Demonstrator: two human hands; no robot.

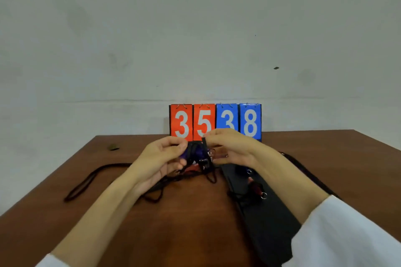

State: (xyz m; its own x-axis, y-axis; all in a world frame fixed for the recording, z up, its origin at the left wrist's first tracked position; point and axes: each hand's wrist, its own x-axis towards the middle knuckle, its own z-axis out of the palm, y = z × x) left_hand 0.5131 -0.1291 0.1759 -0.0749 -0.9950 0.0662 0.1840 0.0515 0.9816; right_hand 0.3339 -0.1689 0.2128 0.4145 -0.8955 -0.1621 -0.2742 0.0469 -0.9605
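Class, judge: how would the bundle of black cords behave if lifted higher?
Probably floppy: the bundle of black cords droops in slack loops from the left hand and right hand. Likely light, since a mere pinch holds it. Its tangled strands may snag.

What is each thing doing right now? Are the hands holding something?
cord bundle: tangled, held between both hands.
left hand: grips the cord bundle.
right hand: pinches a black strap atop the cord bundle.
loose cord: lying looped on the table.
number cards: standing upright, showing 35 and 38.
black mat: lying flat on the table.
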